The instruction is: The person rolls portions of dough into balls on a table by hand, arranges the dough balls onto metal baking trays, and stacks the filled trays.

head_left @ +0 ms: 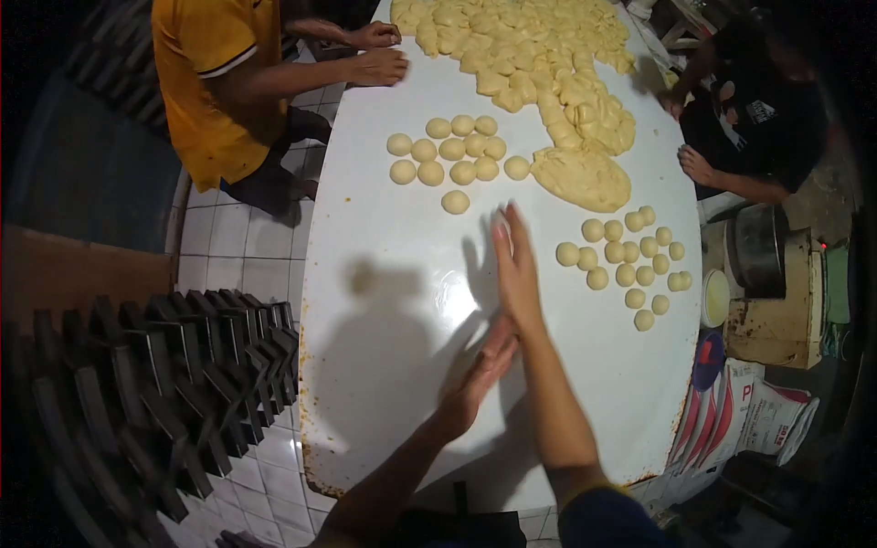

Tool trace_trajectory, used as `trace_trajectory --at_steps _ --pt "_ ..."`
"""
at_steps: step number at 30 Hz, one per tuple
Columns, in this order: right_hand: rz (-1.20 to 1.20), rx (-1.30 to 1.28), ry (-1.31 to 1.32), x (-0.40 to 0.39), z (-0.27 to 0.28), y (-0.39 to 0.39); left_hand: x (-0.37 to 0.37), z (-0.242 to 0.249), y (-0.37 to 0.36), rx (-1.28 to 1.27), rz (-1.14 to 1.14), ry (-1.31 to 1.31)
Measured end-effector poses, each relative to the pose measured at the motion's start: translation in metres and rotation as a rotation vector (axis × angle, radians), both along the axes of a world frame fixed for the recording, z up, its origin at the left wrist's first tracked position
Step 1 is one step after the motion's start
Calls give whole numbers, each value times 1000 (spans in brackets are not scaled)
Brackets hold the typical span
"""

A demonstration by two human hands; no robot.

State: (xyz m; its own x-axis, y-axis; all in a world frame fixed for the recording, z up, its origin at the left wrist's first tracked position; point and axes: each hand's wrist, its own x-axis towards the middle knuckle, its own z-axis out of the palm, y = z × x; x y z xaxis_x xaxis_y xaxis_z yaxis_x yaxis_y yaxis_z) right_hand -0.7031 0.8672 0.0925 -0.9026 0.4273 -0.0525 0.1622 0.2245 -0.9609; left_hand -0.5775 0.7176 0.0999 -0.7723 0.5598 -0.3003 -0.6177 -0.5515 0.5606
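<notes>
Both of my hands are over the middle of the white table [365, 301]. My right hand [518, 274] is stretched forward with its fingers straight, holding nothing. My left hand [480, 379] is lower, its fingertips against the heel of my right hand, its fingers extended and nothing seen in it. Beyond them at the left lies a group of round dough balls [455, 202]. Another group of smaller dough balls [596, 278] lies to the right. A flat dough piece [580, 178] adjoins the large dough mass [512, 46] at the far end.
A person in a yellow shirt [215, 91] stands at the left edge, a person in a black shirt [758, 110] at the right. Dark metal pans [164, 365] are stacked at lower left. A pot [760, 248], a blue bowl [708, 359] and sacks [740, 411] stand at right.
</notes>
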Motion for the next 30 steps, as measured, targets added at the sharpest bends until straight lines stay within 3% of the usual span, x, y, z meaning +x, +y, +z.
trace_trajectory --at_steps 2,4,5,6,7,8,10,11,15,17,19,21,22,24,27,30 --pt "29 285 105 -54 -37 34 -24 -46 -8 -573 -155 538" --pt "118 312 45 -88 -40 47 -93 -46 1 -862 104 831" --pt "112 308 35 -101 -40 49 -134 -49 7 -1028 232 963" --pt "190 599 124 -112 -40 51 -169 -60 15 -1192 332 1103" --pt "273 890 214 -122 -43 52 -194 -67 21 -1260 289 1126" --pt "276 891 204 -133 -47 53 -214 -72 27 -1328 248 1151" --pt "495 1095 118 -152 -56 53 -238 -85 37 -1391 143 1156" --pt "485 1108 127 -156 -60 51 -245 -91 40 -1456 42 1164" --pt "497 1011 28 -157 -44 54 -251 -96 38 -1355 173 1124" --pt "365 583 322 -109 -25 58 -218 -66 17 -1203 286 1119" --pt "264 415 222 -22 -5 60 -164 -50 -20 -1105 272 1201" --pt "356 458 73 76 -16 70 -103 -49 -54 -1189 17 1139" --pt "361 455 53 103 -29 71 -93 -55 -60 -1185 6 1120" --pt "482 619 -168 150 -49 74 -65 -69 -63 -1472 -265 1198" --pt "343 781 -24 120 -63 50 -77 -84 -30 -1385 -259 1221" --pt "508 739 95 142 -92 26 -45 -106 -34 -1310 -339 1333"
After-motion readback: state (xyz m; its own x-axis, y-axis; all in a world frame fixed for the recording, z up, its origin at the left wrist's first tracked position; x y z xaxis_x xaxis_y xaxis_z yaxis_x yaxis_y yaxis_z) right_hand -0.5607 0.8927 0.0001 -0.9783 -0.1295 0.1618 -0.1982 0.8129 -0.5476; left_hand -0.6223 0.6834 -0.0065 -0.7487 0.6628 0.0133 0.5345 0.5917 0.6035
